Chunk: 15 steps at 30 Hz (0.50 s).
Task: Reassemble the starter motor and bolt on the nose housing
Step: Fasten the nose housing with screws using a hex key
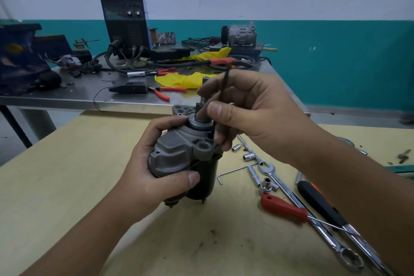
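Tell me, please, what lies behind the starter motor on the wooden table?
Behind the starter motor, a grey perforated metal housing piece shows on the table; the motor and right hand cover most of it.

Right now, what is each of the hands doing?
Left hand: grips the grey-and-black starter motor, upright on the table.
Right hand: pinches a thin dark long bolt at the motor's top.
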Tool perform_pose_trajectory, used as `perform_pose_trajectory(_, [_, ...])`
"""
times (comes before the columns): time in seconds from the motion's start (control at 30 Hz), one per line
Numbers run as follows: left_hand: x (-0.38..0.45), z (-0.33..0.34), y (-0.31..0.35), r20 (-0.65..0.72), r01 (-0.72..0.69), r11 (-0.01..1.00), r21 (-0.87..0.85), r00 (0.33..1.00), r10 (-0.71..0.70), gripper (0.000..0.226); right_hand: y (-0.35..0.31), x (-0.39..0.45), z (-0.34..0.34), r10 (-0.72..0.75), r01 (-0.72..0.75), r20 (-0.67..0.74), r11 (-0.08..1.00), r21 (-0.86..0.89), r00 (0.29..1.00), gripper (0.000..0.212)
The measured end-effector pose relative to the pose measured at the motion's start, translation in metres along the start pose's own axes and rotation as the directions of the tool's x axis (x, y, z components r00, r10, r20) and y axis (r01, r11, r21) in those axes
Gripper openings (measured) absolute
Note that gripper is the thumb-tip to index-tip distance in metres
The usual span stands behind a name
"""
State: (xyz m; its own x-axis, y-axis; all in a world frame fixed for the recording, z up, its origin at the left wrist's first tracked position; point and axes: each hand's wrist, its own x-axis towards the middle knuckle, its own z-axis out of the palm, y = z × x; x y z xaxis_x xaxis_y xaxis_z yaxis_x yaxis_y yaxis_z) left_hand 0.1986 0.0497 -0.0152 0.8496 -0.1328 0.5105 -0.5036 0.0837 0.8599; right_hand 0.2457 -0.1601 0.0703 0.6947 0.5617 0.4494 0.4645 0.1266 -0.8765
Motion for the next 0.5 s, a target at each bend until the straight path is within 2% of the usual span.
perform_pose_trajectory(0.13, [0.000, 0.000, 0.000, 0.004, -0.014, 1.000, 0.014, 1.000, 0.014, 0.070, -0.001, 0.001, -0.003, 0.051, -0.052, 0.040, 0.999, 0.008, 0.998, 0.015])
perform_pose_trajectory(0.27, [0.000, 0.000, -0.001, 0.006, -0.014, 1.000, 0.009, 1.000, 0.014, 0.071, 0.003, 0.001, 0.002, 0.046, -0.048, -0.051, 0.998, -0.029, 0.998, 0.012])
perform_pose_trajectory(0.5, [0.000, 0.000, -0.002, -0.003, -0.033, 0.999, -0.002, 0.999, 0.033, 0.071, 0.009, -0.005, 0.015, -0.001, 0.005, -0.206, 1.000, 0.019, 0.979, 0.013])
